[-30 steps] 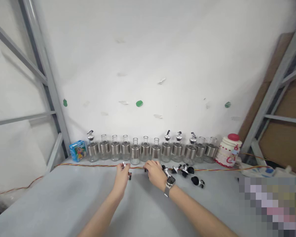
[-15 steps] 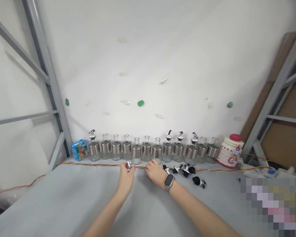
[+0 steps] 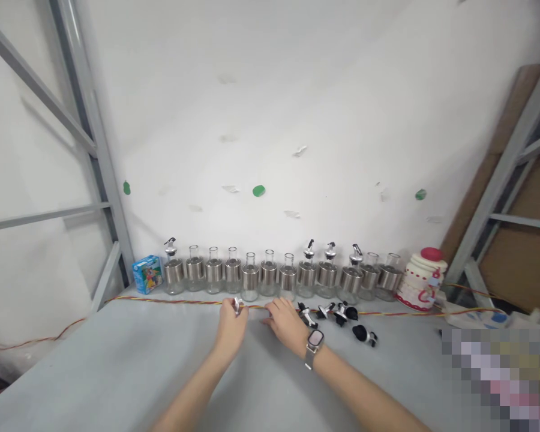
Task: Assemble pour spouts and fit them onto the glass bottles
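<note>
My left hand (image 3: 233, 329) is closed on a small silver pourer spout (image 3: 237, 305), partly hidden by the fingers, in front of the row of bottles. To its right, my right hand (image 3: 285, 321), with a watch on the wrist, is open just above the table, thumb apart from the fingers and nothing visible in it. Beside it on the table lie several loose black-and-silver pourer spouts (image 3: 326, 311). Behind the hands stand several glass bottles with steel bands, such as the bottle (image 3: 251, 279) and the bottle (image 3: 288, 279). Some carry spouts, like the fitted spout (image 3: 309, 249).
A twisted red-and-yellow wire (image 3: 184, 302) crosses the grey table (image 3: 117, 360) before the bottles. A blue box (image 3: 147, 274) stands at the row's left end, a white-and-red jar (image 3: 420, 279) at its right. Metal frames (image 3: 103, 180) rise at both sides against the wall.
My right hand has drawn slightly back and right, and its thumb now shows apart from the fingers. The spout in my left hand has turned a little. The view has shifted slightly.
</note>
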`<state>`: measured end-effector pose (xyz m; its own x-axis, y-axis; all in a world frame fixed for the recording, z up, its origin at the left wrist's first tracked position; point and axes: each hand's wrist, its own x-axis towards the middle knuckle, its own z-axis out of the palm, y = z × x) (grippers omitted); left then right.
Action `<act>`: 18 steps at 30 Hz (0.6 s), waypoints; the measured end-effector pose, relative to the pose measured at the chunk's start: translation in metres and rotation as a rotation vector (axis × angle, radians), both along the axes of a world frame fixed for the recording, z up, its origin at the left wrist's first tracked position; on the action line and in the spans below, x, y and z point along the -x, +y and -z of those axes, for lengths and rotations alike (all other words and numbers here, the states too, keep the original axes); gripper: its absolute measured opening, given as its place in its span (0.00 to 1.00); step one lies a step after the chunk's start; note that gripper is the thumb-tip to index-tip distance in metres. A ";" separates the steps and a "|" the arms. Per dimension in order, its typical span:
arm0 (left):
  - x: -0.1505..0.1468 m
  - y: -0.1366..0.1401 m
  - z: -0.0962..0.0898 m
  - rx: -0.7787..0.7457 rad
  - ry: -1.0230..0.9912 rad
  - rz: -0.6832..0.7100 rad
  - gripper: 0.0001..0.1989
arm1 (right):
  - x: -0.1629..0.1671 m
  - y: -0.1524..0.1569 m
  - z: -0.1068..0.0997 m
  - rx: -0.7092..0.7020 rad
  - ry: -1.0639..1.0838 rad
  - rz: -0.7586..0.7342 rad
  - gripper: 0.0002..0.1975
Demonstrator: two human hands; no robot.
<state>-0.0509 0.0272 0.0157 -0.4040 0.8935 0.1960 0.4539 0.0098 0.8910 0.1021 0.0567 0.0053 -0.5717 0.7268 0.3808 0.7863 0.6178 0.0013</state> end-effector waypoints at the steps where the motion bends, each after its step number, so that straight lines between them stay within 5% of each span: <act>1: 0.000 -0.001 -0.001 0.023 0.057 0.001 0.05 | 0.003 -0.001 0.002 0.017 0.001 0.013 0.07; 11: 0.009 -0.014 -0.002 0.354 0.544 0.111 0.11 | 0.017 -0.002 0.009 0.134 0.007 0.077 0.13; 18: 0.010 -0.009 0.006 0.330 0.570 0.169 0.10 | 0.002 -0.014 0.001 0.207 0.104 0.012 0.11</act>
